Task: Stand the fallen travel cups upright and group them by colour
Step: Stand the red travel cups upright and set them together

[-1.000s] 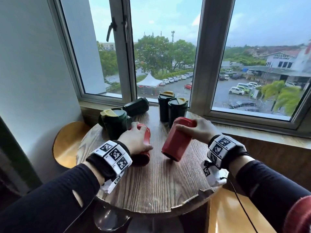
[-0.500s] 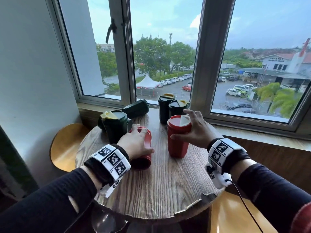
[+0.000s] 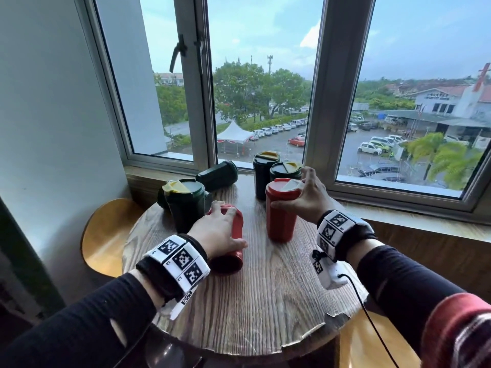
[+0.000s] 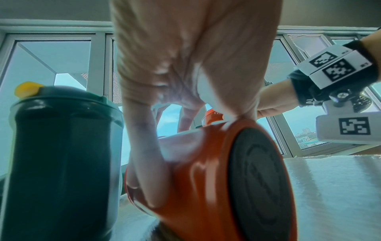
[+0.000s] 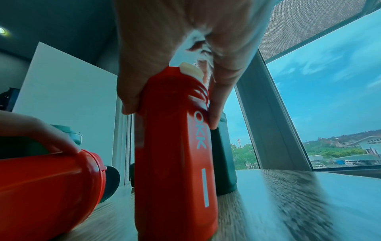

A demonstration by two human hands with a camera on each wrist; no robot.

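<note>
Your right hand [image 3: 305,200] grips the upright red travel cup [image 3: 281,211] near its lid, thumb on the near side, fingers curled round the far side; the cup stands on the round wooden bench [image 3: 252,301], base down. In the right wrist view the same cup [image 5: 175,154] shows white lettering down its side and a pale flip tab on top, w/ thumb and fingers clamped on opposite sides just under the lid.

Your left hand [image 3: 216,232] lies over the 2nd red travel cup [image 3: 231,245], which is on its side w/ its dark base toward you; fingers curve over the top of the body and the thumb sits against the right side. The left wrist view shows that cup [image 4: 206,171] on the bench surface w/ your fingers wrapped over it.

Just left of the fallen red cup, 1 dark green cup w/ yellow tab [image 3: 184,205] stands upright; something dark lies behind it, can't tell what. Another dark green cup [image 3: 218,175] lies on its side at the bench's back edge by the window sill [image 3: 398,205]. 2 more dark green cups stand together behind the upright red one: the rear one [image 3: 264,171] and the nearer one [image 3: 284,170], which sits right by your right fingers.

A wooden stool seat [image 3: 106,235] shows to the bench's left.
</note>
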